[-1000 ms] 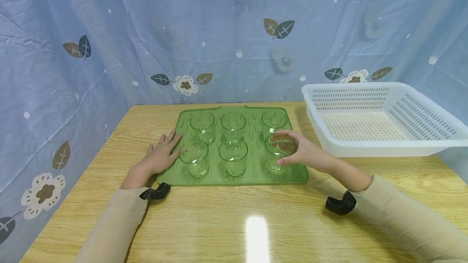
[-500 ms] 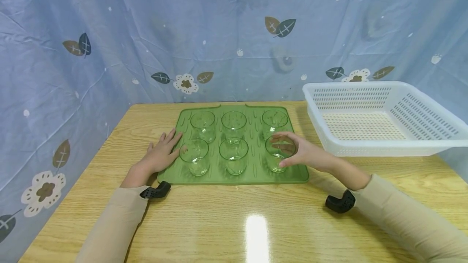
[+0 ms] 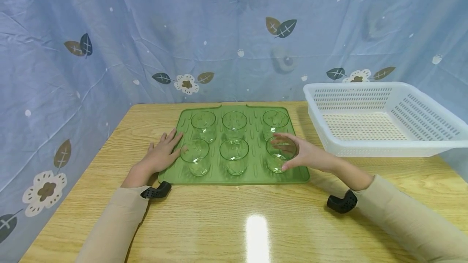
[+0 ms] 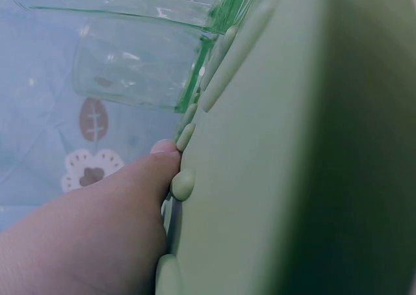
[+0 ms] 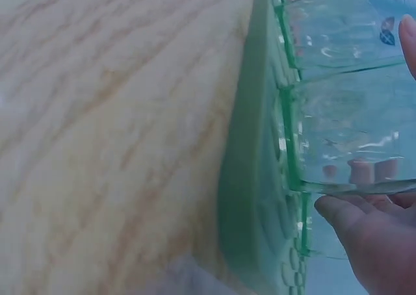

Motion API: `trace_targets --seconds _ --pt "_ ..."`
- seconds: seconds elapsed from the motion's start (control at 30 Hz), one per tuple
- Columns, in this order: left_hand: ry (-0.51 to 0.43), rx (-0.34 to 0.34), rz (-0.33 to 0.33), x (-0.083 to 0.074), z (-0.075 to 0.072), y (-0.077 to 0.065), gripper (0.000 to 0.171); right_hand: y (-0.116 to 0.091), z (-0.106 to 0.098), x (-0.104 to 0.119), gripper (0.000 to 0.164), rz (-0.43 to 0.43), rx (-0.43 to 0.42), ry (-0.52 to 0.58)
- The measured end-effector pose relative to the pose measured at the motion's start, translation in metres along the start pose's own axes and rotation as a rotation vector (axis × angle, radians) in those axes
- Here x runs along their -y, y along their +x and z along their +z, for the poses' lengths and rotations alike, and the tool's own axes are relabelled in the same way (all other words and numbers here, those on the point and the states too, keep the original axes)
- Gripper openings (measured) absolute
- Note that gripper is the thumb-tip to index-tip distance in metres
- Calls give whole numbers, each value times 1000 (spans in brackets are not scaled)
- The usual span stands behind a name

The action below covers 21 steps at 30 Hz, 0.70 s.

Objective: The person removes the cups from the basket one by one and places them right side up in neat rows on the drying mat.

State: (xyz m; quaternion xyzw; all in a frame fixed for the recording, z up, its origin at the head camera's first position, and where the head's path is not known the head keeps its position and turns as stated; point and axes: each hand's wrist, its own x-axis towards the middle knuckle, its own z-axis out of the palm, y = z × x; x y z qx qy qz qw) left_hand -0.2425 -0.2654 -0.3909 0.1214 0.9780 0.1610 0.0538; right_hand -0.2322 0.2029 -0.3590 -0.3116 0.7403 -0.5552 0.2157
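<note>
Several clear glass tumblers stand upright in two rows on a green ridged drying mat [image 3: 256, 177]. My right hand [image 3: 310, 155] is curled round the front right tumbler [image 3: 275, 163], thumb on the near side and fingers behind, partly seen through the glass. That tumbler [image 5: 351, 132] also shows in the right wrist view. Flat on the mat's left edge lies my left hand [image 3: 159, 156], fingers spread, close to the front left tumbler [image 3: 199, 163]. Its thumb [image 4: 166, 149] touches the mat's surface in the left wrist view.
A white perforated plastic basket [image 3: 387, 147] stands at the right of the wooden table [image 3: 204, 222], just beyond my right forearm. The front middle tumbler [image 3: 235, 161] is left of the held one. Behind the table hangs a blue patterned curtain [image 3: 226, 23].
My right hand and the front right tumbler have come down slightly, a little nearer to me. The left hand stays where it was.
</note>
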Motion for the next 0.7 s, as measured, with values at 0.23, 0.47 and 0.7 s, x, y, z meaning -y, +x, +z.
trace_targets --seconds 0.23,0.47,0.7 --pt "-10 2 8 -1 -1 0 76 -7 -5 9 104 -75 -74 -133" --pt "-44 8 10 -1 -9 -1 74 -20 -4 33 82 -140 -187 -288" --pt "-42 -39 25 -2 -29 -8 71 -44 -19 60 74 -301 -393 -628"
